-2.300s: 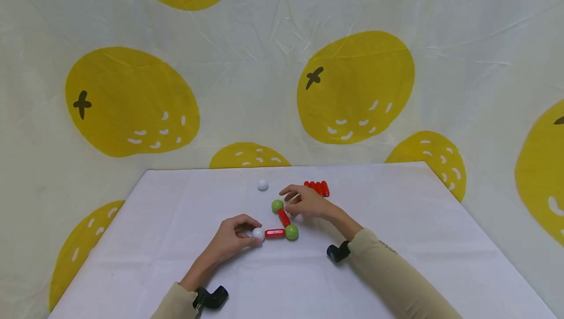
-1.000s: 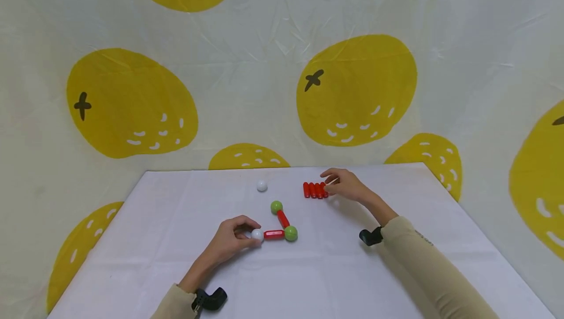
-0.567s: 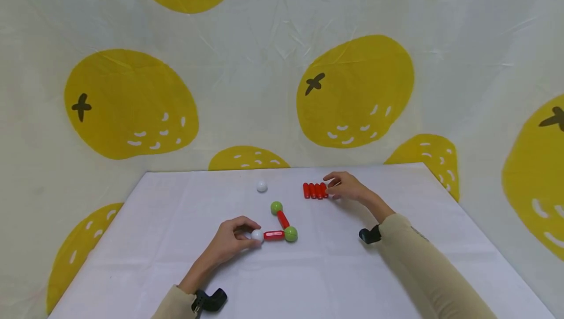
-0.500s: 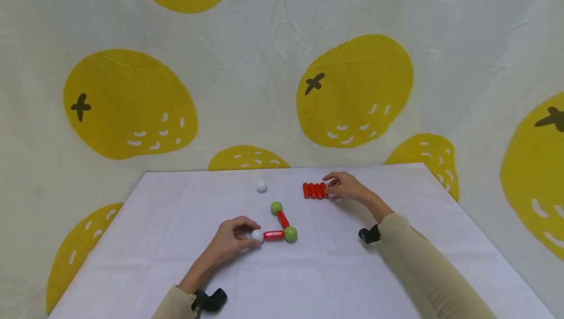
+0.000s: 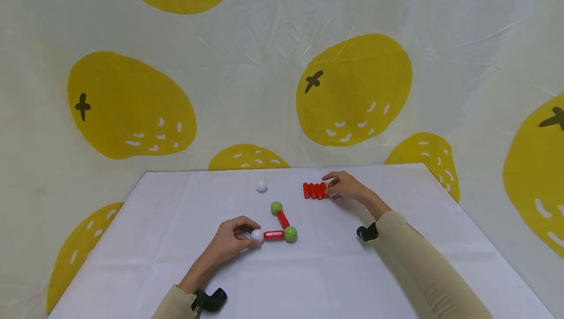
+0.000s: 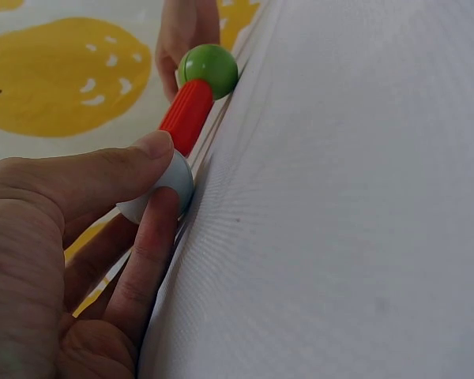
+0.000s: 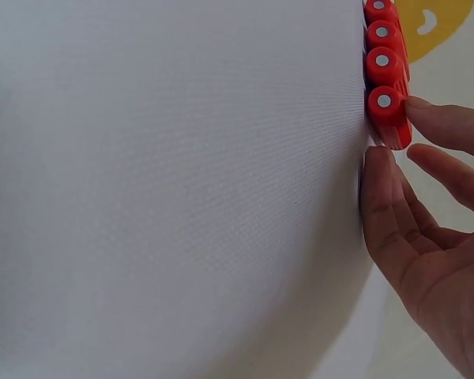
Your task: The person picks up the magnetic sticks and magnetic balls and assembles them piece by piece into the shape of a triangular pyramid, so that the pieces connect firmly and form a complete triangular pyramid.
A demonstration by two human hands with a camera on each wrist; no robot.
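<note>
The right hand (image 5: pixel 345 186) has left the half-built chain and gone to the far side of the counter (image 5: pixel 396 280); it now sits against the row of red rods (image 5: pixel 315 190), where a moment back it was working beside the far green ball (image 5: pixel 276 207); over the last second it has barely shifted. In the right wrist view its fingers (image 7: pixel 446 126) lie nearly straight, one fingertip touching the end rod (image 7: pixel 387 114) from above and another lying just below it; they are not yet curled round it, so the rod stays flat in its row, touching its neighbours.

The left hand (image 5: pixel 229 240) has not moved; its thumb and fingers (image 6: pixel 154 237) pinch the white ball (image 6: pixel 162 185) at the near end of the chain. From those fingers a red rod (image 6: pixel 187 114) runs to the near green ball (image 6: pixel 209 69); a second rod (image 5: pixel 283 218) goes on to the far green ball.

A loose white ball (image 5: pixel 262 186) lies apart, left of the right hand.

Judging by this, the chain is held steady with two rods on, and the reach for the row suggests a third is being picked.
</note>
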